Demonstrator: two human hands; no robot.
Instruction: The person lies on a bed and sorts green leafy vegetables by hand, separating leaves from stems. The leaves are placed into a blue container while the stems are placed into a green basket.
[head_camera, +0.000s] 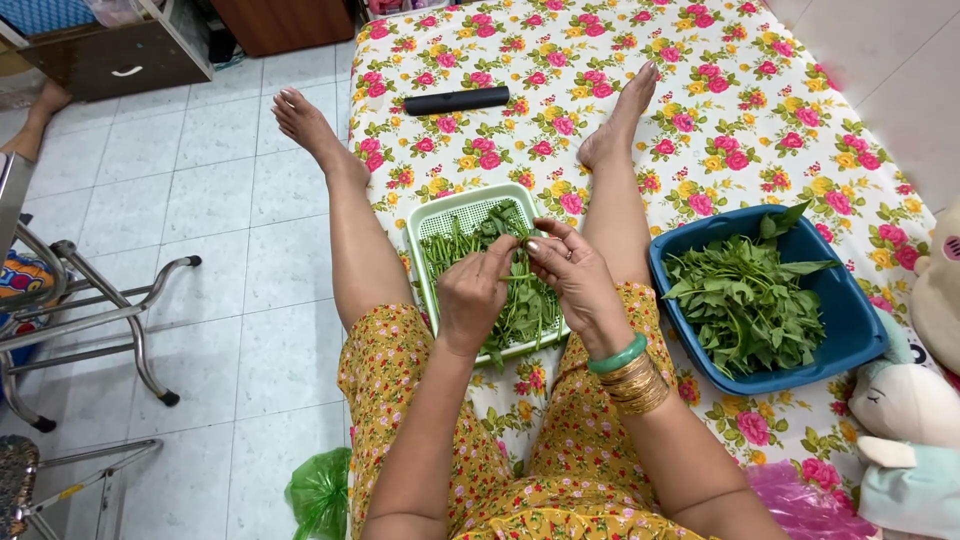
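Flowered bedsheet (700, 90) under pale green slotted plastic tray (440, 215); left hand (472, 292) and right hand (568, 272) both pinch one thin green vegetable stem (517, 276) above it; snap close to fingertips.

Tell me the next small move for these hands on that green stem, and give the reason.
Probably snap the green stem and drop the piece into the pale green basket. Both the left hand and right hand pinch it between fingertips right above the basket, which already holds similar stems, while leafy greens fill the blue tub beside it.
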